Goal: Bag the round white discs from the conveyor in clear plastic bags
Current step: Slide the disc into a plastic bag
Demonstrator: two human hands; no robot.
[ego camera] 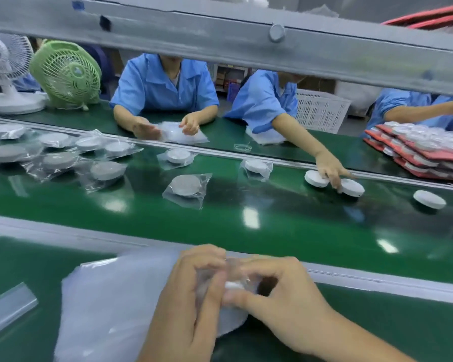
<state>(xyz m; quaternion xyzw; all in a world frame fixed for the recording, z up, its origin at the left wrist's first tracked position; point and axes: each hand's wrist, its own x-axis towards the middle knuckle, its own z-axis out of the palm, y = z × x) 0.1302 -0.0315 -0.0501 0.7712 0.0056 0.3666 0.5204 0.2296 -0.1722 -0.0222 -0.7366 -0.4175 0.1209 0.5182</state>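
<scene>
Your left hand (191,291) and right hand (283,304) pinch a bag (237,266) round one disc (233,285). Beyond your grip, bagged discs (186,185) lie left and bare discs (429,199) right.

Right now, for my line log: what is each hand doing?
Left hand: closed, gripping the clear bag.
Right hand: closed, pinching the same bag around a white disc.
</scene>
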